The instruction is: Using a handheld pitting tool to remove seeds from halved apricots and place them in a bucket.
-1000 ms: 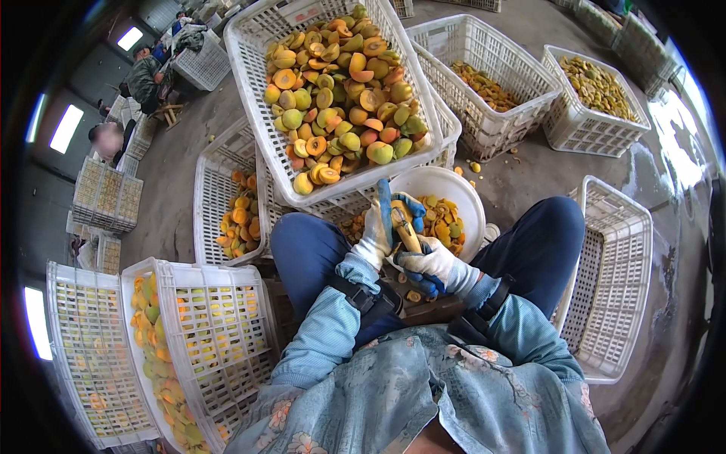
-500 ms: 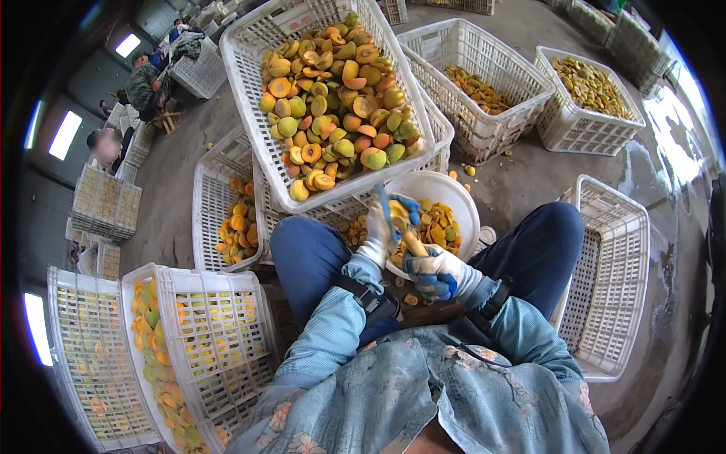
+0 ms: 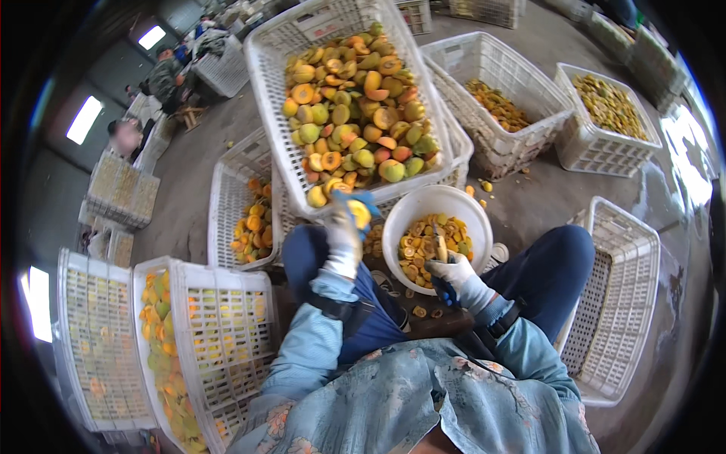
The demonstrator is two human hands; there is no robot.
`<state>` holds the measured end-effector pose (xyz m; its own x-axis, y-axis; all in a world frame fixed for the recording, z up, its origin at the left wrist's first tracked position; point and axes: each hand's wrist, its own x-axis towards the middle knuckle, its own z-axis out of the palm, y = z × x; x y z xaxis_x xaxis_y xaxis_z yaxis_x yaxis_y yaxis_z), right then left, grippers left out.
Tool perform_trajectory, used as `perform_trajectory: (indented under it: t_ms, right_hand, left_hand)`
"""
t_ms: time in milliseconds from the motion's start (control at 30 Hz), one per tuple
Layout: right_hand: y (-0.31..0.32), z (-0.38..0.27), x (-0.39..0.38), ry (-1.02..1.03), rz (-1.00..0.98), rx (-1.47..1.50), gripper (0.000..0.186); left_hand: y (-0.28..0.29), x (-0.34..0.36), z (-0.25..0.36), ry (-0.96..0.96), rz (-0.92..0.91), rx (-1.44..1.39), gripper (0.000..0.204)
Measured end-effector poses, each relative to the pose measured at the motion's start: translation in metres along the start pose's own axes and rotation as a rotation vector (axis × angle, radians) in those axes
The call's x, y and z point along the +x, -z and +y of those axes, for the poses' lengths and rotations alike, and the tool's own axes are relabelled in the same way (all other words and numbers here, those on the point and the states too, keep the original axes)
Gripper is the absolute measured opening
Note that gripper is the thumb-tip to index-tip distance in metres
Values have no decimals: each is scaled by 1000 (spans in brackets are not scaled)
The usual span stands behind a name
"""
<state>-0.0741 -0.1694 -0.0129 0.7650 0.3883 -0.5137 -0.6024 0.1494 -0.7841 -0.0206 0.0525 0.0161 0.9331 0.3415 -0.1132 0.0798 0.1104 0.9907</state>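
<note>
My left hand (image 3: 346, 231), in a white glove with blue-coated fingers, is over my left knee by the near edge of the big fruit crate. It is blurred but closed around a yellow peach half (image 3: 360, 214). My right hand (image 3: 452, 277), gloved alike, is closed on a wooden-handled tool, apparently a knife (image 3: 441, 248), which points up and away over the bowl. Between my knees stands a white round bowl (image 3: 481, 216) with cut yellow fruit pieces (image 3: 416, 253) in it. The white crate (image 3: 266, 91) beyond my hands is full of halved peaches (image 3: 355, 113).
To my left are crates with fruit (image 3: 231, 310) and a lower crate (image 3: 219, 189). At the right stands a white crate (image 3: 631, 303) with no fruit visible. Farther off are crates of fruit pieces (image 3: 503, 113) (image 3: 605, 106). People (image 3: 162, 79) sit at the far left.
My hands have parted: the left has moved left toward the big crate with the peach half, while the right has shifted slightly right with the tool. The view has shifted a little.
</note>
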Motion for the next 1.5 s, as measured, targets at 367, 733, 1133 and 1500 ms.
perform_trajectory:
  t_ms: [367,733,1133,1500]
  right_hand:
    - [-13,-3,3,-69,-80,29,22]
    - [-11,-6,-2,-11,-54,50,18]
    - [-19,-5,-6,65,-83,28,24]
    - [-20,-15,-16,504,167,-629,43]
  left_hand:
    - [79,56,58,-219,107,389,51]
    - [33,86,53,48,-109,2196,38]
    - [49,56,33,-350,-136,515,47]
    - [-56,-21,7,236,-198,-15,76]
